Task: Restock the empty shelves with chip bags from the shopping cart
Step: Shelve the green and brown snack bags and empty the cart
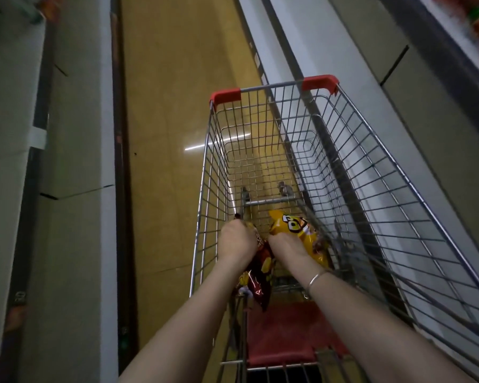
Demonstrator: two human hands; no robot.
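Both forearms reach into shopping cart [274, 88]; silver bracelet [315, 280] on right wrist. My left hand [237, 239], fingers curled, grips dark red chip bag [260, 283] at basket's near end. My right hand [286, 248] grasps yellow chip bag [291, 225] just beside it. Beyond: yellowish floor [177, 106], pale shelves [398, 64] alongside.

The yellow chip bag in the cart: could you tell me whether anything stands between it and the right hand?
Nothing visible: the right hand grips the yellow chip bag inside the shopping cart.
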